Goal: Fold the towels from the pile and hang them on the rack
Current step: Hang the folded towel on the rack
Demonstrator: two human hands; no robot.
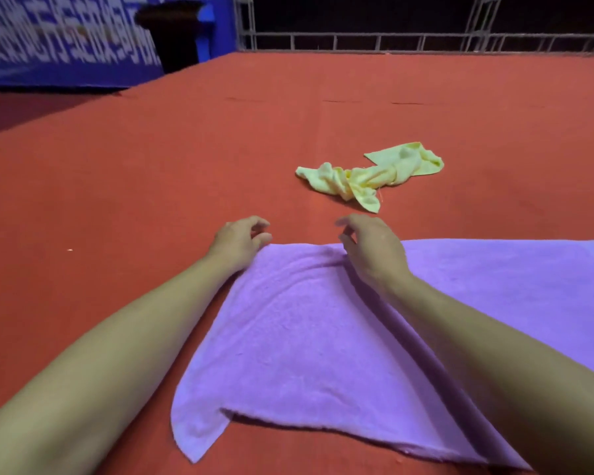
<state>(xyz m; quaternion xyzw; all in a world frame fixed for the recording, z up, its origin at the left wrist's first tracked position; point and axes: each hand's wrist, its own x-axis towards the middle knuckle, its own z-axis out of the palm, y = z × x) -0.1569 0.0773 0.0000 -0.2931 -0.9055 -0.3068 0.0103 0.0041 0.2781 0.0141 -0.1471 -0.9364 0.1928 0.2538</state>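
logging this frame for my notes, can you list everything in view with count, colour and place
purple towel: one, lilac, spread on the near part of the table, partly folded, running off the right edge of the view
yellow towel: one, pale yellow, crumpled, on the table beyond the purple towel, apart from it
table: one, red-orange covering, fills most of the view
metal railing: one, grey, along the far edge of the table
banner: one, blue with white writing, far left
dark bin-like object: one, black, by the banner
left hand: one, at the towel's far left corner, fingers loosely curled
right hand: one, over the towel's far edge, fingers loosely curled
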